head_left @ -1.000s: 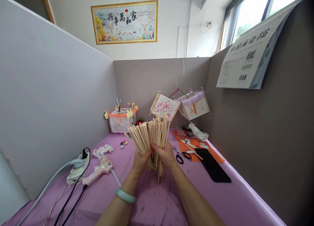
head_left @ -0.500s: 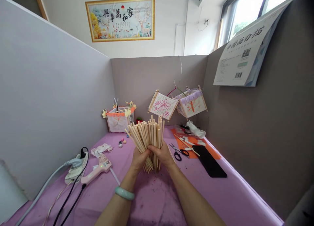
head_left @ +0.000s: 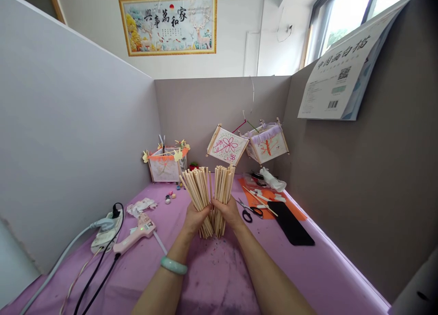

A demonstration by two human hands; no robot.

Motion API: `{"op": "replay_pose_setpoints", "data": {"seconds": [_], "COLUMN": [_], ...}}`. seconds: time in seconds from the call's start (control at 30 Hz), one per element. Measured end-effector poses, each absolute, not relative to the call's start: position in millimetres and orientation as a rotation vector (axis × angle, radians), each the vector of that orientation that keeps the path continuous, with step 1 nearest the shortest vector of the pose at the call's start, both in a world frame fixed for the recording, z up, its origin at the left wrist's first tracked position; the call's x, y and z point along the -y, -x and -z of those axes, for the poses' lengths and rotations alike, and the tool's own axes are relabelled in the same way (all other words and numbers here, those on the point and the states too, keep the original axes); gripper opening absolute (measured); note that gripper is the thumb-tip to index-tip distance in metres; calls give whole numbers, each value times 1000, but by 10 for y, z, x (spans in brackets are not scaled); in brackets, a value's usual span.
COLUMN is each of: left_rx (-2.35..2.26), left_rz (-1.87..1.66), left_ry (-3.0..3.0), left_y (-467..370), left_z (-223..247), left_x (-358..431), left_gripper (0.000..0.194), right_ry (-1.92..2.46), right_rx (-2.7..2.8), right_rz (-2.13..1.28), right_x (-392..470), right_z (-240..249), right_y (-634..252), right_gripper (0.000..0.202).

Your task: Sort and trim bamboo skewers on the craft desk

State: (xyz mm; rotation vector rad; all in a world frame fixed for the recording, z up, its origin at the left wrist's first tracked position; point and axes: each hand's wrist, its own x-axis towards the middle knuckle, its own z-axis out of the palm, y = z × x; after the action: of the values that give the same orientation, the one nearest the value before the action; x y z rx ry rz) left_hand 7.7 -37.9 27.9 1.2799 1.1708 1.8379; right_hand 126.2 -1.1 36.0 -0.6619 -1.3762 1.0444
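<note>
Two bundles of thin pale wooden sticks stand side by side over the purple cloth (head_left: 219,278), a narrow gap between their upper parts. My left hand (head_left: 195,218) is wrapped round the left bundle (head_left: 198,187), which leans to the left at its top. Round the right bundle (head_left: 223,187), nearly upright, my right hand (head_left: 228,212) is closed. The thumbs are close together in the middle. Both bundles' lower ends show below the hands, near the cloth. The far sides of the fingers are hidden behind the sticks.
On the left are a pink glue gun (head_left: 135,238), a power strip (head_left: 104,235) with cables, and crumpled tissue (head_left: 141,207). Scissors (head_left: 251,211), an orange sheet (head_left: 299,213) and a black slab (head_left: 290,223) lie right. Decorated paper lanterns (head_left: 227,144) hang behind; another (head_left: 164,169) stands back left.
The single fanned bunch of sticks has parted into two bundles, one in each hand. The stick tops are now more level, and the right bundle has shifted slightly right.
</note>
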Motion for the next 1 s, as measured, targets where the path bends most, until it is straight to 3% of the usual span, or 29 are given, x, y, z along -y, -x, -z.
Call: {"op": "replay_pose_setpoints", "data": {"seconds": [0.43,0.7,1.0], "left_rx": [-1168,-1030,-936], "left_rz": [-1712,-1592,-1564], "left_ry": [-1269,-1131,-1051], "left_y": [-107,-46,-13], "left_z": [-270,-334,-367], "left_x": [379,453,467], "left_gripper": [40,33,33], "right_ry": [557,652,640], "right_rx": [1381,1234,1314], "right_rz": [-1107,-1213,-1271], "right_x": [-24,-29,-15], "right_z": [-320,-297,-333], "right_y": [-1262,-1303,-1306], "right_gripper": [36,21,23]}}
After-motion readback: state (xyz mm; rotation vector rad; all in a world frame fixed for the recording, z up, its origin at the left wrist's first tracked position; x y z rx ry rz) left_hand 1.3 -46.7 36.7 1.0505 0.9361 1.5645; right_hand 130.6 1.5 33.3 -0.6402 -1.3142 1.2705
